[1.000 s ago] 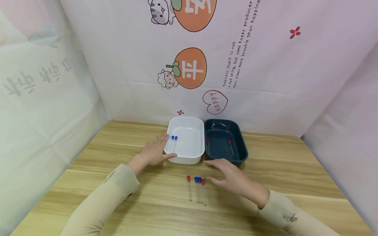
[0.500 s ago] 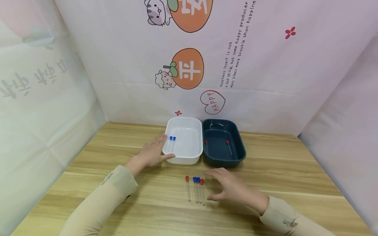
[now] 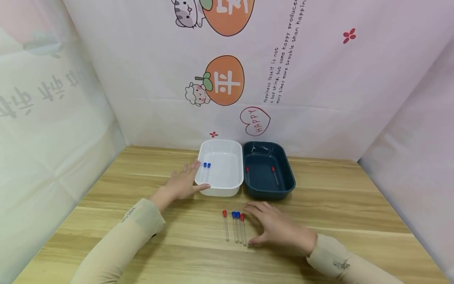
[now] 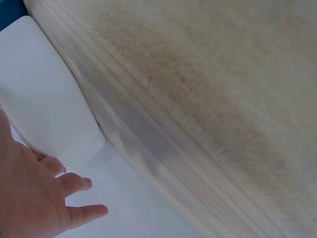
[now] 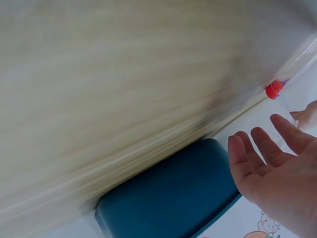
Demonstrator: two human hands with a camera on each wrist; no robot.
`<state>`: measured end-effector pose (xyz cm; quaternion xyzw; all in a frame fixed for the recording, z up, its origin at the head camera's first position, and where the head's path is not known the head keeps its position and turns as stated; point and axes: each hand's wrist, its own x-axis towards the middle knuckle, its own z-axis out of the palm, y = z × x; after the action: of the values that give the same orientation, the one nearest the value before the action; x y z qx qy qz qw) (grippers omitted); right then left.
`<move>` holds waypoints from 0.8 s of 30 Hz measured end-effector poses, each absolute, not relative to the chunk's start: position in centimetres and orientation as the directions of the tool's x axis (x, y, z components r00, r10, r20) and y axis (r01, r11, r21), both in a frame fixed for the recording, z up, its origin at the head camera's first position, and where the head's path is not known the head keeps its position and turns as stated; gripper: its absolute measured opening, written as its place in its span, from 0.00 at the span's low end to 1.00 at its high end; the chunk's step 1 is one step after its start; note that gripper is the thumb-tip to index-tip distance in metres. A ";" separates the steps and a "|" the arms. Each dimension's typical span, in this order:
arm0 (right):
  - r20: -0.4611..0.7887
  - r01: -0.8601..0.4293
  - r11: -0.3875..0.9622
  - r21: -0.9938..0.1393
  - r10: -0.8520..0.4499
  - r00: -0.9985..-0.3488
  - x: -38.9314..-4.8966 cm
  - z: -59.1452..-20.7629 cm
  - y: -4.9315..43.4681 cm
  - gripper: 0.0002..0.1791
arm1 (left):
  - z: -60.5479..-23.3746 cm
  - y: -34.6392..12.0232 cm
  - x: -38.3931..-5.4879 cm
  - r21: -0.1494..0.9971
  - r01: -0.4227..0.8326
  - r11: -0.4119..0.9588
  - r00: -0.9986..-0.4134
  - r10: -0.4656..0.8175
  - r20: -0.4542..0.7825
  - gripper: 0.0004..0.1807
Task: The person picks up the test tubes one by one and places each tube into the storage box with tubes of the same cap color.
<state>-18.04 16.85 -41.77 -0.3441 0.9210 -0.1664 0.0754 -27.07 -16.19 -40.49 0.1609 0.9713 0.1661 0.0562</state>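
My left hand (image 3: 182, 184) rests at the left side of a white bin (image 3: 223, 192), fingers spread along its rim and thumb at the front corner. Two blue-capped tubes (image 3: 207, 172) lie inside that bin. On the table, my right hand (image 3: 273, 225) is just right of a row of clear tubes, its fingers loosely bent and holding nothing. The row has a red-capped tube (image 3: 226, 225) on the left, two blue-capped tubes (image 3: 237, 227) in the middle and another red-capped tube (image 3: 243, 229) nearest my thumb. In the right wrist view a red cap (image 5: 274, 89) shows beyond the fingertips.
A dark blue bin (image 3: 269, 194) stands against the white one, with two red-capped tubes (image 3: 275, 176) inside. Behind both bins rises a printed cloth backdrop (image 3: 312, 126). The wooden table (image 3: 330, 189) ends at cloth on the left and right.
My right hand has come down from the front of the dark bin to beside the row of tubes, its thumb now near their lower ends. The left hand stays at the white bin.
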 end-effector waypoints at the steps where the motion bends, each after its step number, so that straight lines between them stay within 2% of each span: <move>1: -0.029 -0.610 0.708 -0.357 -0.661 -0.750 -18.0 -41.8 16.8 0.54 | -40.5 -16.2 -27.1 0.338 0.294 0.894 -0.942 0.331 -0.055 0.57; 7: -0.055 -0.613 0.697 -0.371 -0.676 -0.735 -18.1 -42.0 16.5 0.54 | -40.6 -16.3 -27.1 0.329 0.298 0.896 -0.941 0.334 -0.056 0.57; 24: -0.099 -0.581 0.715 -0.390 -0.659 -0.745 -18.2 -41.9 15.6 0.52 | -40.9 -16.4 -27.4 0.333 0.302 0.893 -0.941 0.336 -0.048 0.59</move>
<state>-18.16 15.57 -41.92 -0.3375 0.9186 -0.1696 0.1160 -27.39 -16.40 -40.90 0.1641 0.9716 0.1624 0.0523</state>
